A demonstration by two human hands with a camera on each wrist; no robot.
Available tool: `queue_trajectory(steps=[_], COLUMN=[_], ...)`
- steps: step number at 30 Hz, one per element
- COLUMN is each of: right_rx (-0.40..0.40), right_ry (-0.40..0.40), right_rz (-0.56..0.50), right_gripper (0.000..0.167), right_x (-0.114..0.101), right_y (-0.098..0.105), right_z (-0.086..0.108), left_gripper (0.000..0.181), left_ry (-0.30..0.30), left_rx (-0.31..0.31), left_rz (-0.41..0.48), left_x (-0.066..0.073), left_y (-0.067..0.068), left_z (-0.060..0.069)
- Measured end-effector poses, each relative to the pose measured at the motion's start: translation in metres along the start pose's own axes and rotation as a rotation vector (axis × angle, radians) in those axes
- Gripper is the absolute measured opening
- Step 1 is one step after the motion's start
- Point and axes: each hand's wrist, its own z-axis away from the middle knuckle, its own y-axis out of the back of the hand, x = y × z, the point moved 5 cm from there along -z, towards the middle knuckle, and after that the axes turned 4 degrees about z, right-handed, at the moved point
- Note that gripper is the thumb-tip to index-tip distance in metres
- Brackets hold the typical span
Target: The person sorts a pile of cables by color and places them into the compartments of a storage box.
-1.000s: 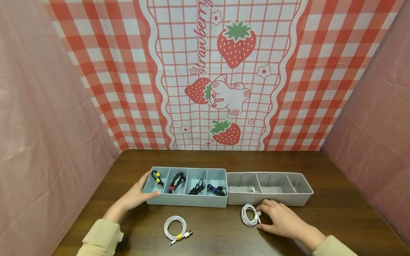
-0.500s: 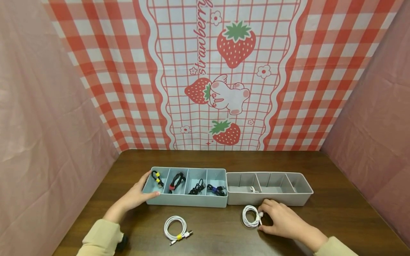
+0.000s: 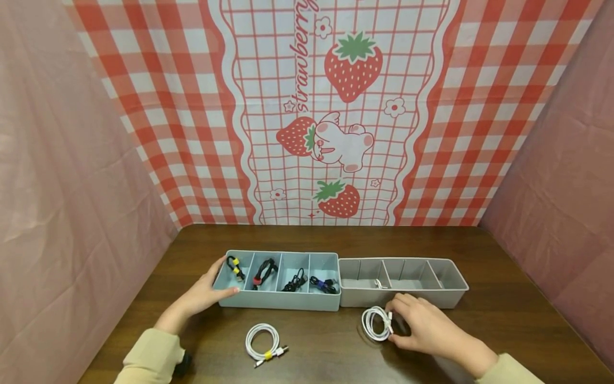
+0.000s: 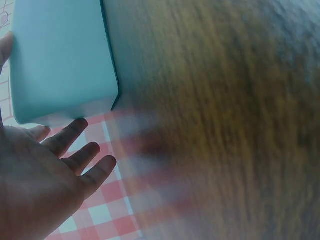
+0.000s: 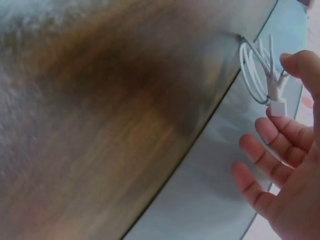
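Observation:
My right hand (image 3: 423, 326) pinches a coiled white cable (image 3: 366, 324) between thumb and index finger, in front of the grey box. In the right wrist view, a white plug (image 5: 278, 108) hangs by the index fingertip, and the other fingers spread loosely. At the far left, my left hand (image 3: 205, 290) rests on the end of the light blue divided box (image 3: 280, 301), thumb along its front rim. Its fingers look extended in the left wrist view. Black cables lie in the blue box's compartments: one with yellow ties (image 3: 234, 265), one with a red tie (image 3: 257, 281), one plain (image 3: 294, 282), one with a blue tie (image 3: 322, 286).
A grey divided box (image 3: 403, 297) adjoins the blue one, with a small white piece (image 3: 380, 284) inside. On the wooden table (image 3: 316, 352), another coiled white cable with a yellow tie (image 3: 268, 355) lies in front. A checked strawberry cloth (image 3: 220, 176) hangs behind.
The right hand has shifted slightly right with the coiled white cable, whose plug end now points more upward. The left hand and both boxes look unmoved.

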Motion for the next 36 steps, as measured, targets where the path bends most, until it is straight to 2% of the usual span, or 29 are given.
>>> queue_trajectory(steps=[9,24,36], right_rx=[0.009,-0.026,-0.028], right_ry=[0.037,0.034,0.074], right_rz=[0.034,0.068,0.086], right_gripper=[0.05,0.049,0.048], right_x=[0.0,0.004,0.009], right_y=[0.012,0.033,0.053], right_z=[-0.006,-0.015,-0.025], left_gripper=[0.097,0.097,0.097], left_ry=[-0.005,-0.012,-0.014], left_rx=[0.007,0.021,0.024], left_rz=[-0.006,-0.013,-0.01], left_x=[0.0,0.001,0.0], left_y=[-0.001,0.0,-0.001], left_z=[0.0,0.001,0.001])
